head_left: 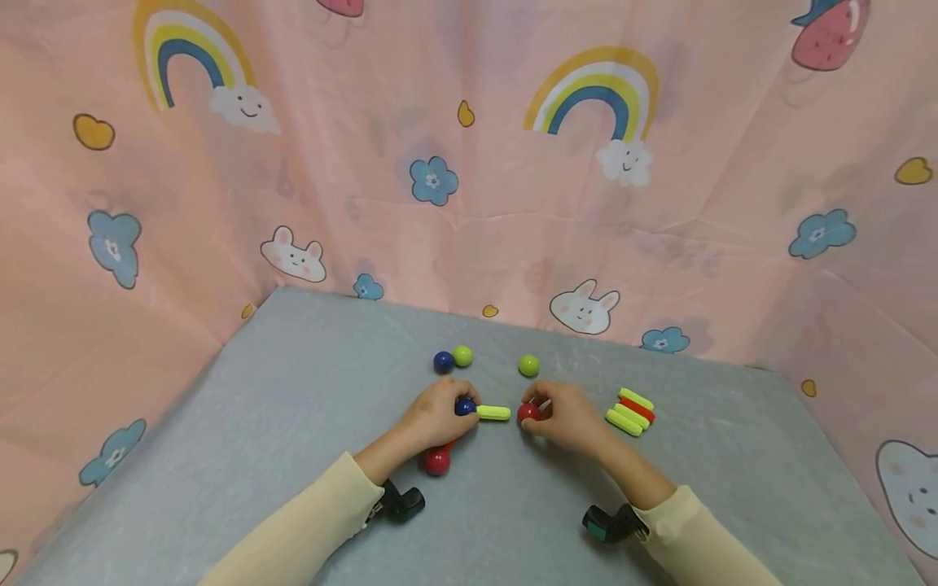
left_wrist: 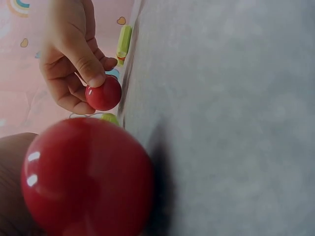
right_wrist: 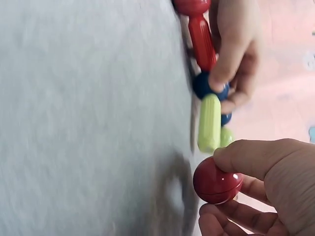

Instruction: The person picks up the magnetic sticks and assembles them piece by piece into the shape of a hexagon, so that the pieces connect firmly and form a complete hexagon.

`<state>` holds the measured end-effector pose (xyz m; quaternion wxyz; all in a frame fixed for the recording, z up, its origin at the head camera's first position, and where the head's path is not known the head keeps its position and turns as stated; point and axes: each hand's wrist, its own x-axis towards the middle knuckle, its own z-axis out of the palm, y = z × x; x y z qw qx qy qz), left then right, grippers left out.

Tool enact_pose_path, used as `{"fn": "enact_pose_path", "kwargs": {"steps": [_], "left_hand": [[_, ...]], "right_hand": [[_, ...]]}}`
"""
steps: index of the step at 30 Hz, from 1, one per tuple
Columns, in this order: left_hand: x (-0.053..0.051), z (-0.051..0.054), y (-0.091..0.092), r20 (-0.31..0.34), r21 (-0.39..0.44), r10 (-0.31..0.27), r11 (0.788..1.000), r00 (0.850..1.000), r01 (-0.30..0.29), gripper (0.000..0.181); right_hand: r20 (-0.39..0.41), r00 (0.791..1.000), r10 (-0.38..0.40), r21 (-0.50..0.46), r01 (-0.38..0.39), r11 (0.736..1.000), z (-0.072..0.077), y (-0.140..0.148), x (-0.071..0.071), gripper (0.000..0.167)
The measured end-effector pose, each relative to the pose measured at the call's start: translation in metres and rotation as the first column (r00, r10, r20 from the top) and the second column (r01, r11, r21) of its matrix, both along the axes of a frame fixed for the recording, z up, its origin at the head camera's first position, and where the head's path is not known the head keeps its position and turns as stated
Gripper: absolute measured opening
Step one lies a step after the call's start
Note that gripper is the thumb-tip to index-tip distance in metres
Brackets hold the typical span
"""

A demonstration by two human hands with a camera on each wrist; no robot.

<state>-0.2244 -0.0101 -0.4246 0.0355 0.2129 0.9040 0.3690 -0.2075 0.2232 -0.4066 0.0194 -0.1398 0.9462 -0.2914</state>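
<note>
My left hand [head_left: 440, 413] pinches a dark blue ball [head_left: 466, 406] between thumb and fingers. A yellow-green rod [head_left: 494, 413] joins that ball and points right; a red rod [right_wrist: 202, 43] runs from it to a red ball [head_left: 437, 461] near the left wrist. In the left wrist view this red ball [left_wrist: 88, 179] fills the lower left. My right hand [head_left: 574, 417] holds another red ball [head_left: 528, 413] by thumb and fingertips. In the right wrist view the held red ball [right_wrist: 216, 182] is close below the free end of the yellow-green rod [right_wrist: 209, 124]; whether they touch, I cannot tell.
Behind the hands on the grey cloth [head_left: 330, 350] lie a blue ball [head_left: 443, 362] beside a green ball [head_left: 462, 356], and another green ball [head_left: 528, 365]. Several yellow-green rods [head_left: 624, 422] and a red rod [head_left: 637, 409] lie right of the right hand. A pink patterned curtain [head_left: 484, 260] stands behind.
</note>
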Motion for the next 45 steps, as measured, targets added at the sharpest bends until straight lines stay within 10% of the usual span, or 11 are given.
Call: {"fn": "enact_pose_path", "kwargs": {"steps": [29, 45], "left_hand": [[-0.001, 0.001, 0.006, -0.031, -0.015, -0.029, 0.999, 0.999, 0.028, 0.013], [0.004, 0.005, -0.008, 0.056, -0.030, 0.095, 0.995, 0.994, -0.094, 0.015]], "right_hand": [[0.013, 0.999, -0.043, 0.029, 0.042, 0.999, 0.008, 0.017, 0.018, 0.025], [-0.191, 0.977, -0.095, 0.225, 0.138, 0.964, 0.012, 0.091, 0.031, 0.019]]}}
